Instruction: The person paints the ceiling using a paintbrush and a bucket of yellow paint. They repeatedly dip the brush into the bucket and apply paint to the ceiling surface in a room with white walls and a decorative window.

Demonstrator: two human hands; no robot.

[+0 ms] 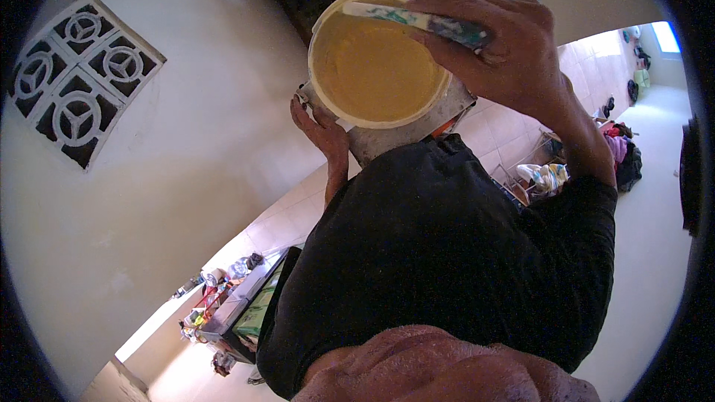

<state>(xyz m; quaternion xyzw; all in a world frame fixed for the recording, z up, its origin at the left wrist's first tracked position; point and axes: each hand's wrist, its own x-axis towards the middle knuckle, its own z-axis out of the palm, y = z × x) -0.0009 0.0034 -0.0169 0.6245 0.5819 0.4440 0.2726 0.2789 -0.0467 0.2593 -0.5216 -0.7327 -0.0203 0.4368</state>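
Observation:
My right hand (495,45) is closed round a long, flat paintbrush (380,13), pale with green and white smears. It lies level over the far part of a white bucket (319,78), and its bristles are hard to make out. Cream-yellow paint (383,71) fills the bottom of the bucket and coats its inner wall. Under the bucket is a grey, worn platform (380,141) with an orange edge on its right. To the bucket's left, my left hand (324,132) grips the platform's edge, its fingers bent at the corner and partly in shadow.
A pale wall (194,82) with a patterned vent block (82,78) rises at left. Clutter lies on a table (246,298) at lower left. Clothes on a rack (547,175) stand at right on the tiled floor (514,130). Dark items crowd the far side.

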